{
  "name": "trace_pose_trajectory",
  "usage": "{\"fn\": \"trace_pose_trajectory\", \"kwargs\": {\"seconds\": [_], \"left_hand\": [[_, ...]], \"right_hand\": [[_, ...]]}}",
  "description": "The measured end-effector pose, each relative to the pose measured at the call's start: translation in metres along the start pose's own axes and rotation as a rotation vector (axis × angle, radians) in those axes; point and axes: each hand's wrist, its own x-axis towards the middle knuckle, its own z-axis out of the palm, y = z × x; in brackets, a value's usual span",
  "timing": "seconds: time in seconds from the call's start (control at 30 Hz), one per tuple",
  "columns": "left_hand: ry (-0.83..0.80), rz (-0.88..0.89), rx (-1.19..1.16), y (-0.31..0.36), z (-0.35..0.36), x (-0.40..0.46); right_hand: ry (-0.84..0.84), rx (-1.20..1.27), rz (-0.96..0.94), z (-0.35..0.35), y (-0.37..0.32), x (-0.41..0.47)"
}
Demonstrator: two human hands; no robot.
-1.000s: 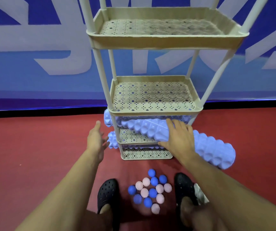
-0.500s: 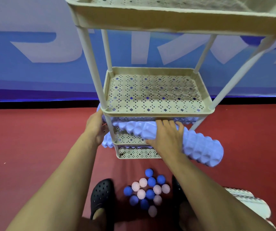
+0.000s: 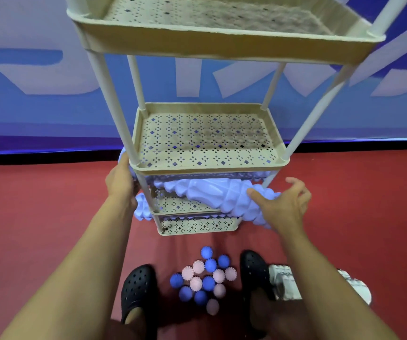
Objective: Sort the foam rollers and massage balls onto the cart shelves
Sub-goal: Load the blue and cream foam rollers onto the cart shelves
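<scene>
On the left, my left hand (image 3: pixel 121 182) presses against the end of a lavender foam roller (image 3: pixel 125 157) that pokes out past the cart's front-left post (image 3: pixel 114 114); its fingers are hidden behind the post, so I cannot tell how far they curl. Just below it, the knobbed end of a second roller (image 3: pixel 142 209) sticks out from a lower shelf. In the middle stands the beige cart (image 3: pixel 209 165), its perforated middle shelf (image 3: pixel 207 141) bare, and beneath that a third ridged roller (image 3: pixel 212 195) lies slanted across the lower shelf (image 3: pixel 185 204), its right end jutting out past the cart's side. On the red floor (image 3: pixel 38 217) in front, between my black clogs (image 3: pixel 137 290), blue and pink spiky massage balls (image 3: pixel 204 278) sit bunched together. To the right, my right hand (image 3: pixel 283 204) is spread loosely, thumb touching the slanted roller's right end and fingers relaxed above it, not closed round it.
</scene>
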Motion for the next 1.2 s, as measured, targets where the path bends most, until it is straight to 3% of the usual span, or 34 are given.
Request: {"fn": "trace_pose_trajectory", "kwargs": {"seconds": [0.13, 0.27, 0.4, 0.63, 0.83, 1.2], "left_hand": [[0.012, 0.013, -0.025, 0.004, -0.004, -0.001], [-0.095, 0.087, 0.005, 0.012, -0.008, 0.001], [-0.206, 0.176, 0.06, 0.016, -0.008, -0.004], [-0.259, 0.289, 0.04, 0.018, -0.015, 0.0], [-0.096, 0.304, 0.035, 0.014, -0.028, 0.017], [-0.049, 0.325, -0.052, 0.014, -0.019, 0.015]], "right_hand": [[-0.318, 0.169, 0.319, -0.014, 0.015, 0.018], [-0.426, 0.246, 0.322, -0.019, 0.017, 0.016], [-0.473, 0.26, 0.323, -0.018, 0.013, 0.013], [-0.471, 0.284, 0.251, -0.017, 0.007, 0.008], [-0.414, 0.257, 0.182, -0.006, 0.001, 0.009], [-0.524, 0.285, 0.25, -0.003, -0.001, 0.012]]}}
